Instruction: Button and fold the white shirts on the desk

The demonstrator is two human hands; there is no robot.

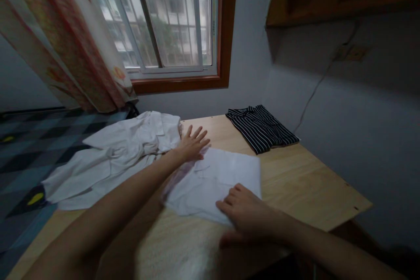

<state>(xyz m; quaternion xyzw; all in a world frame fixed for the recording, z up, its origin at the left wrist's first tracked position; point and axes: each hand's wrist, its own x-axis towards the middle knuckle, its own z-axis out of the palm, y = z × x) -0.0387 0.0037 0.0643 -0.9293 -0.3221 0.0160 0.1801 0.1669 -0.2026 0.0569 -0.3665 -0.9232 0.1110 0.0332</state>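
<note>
A folded white garment point(229, 168) lies flat on the wooden table in front of me, roughly square, with a thin, partly see-through layer along its left and front sides. My left hand point(193, 145) is at its far left corner, palm down, with the fingers spread wide. Over the near right part rests my right hand point(244, 212); its fingers are bent onto the cloth and its thumb stands apart, off the front edge. No cloth shows pinched between thumb and fingers. To the left, a crumpled white shirt point(131, 151) lies loose, close to my left hand.
A folded black-and-white striped garment point(260, 127) lies at the table's far right. The wooden table point(302, 183) ends at a right edge near the wall. A bed with a checked cover point(19, 157) adjoins on the left. A shelf point(315, 4) overhangs at upper right.
</note>
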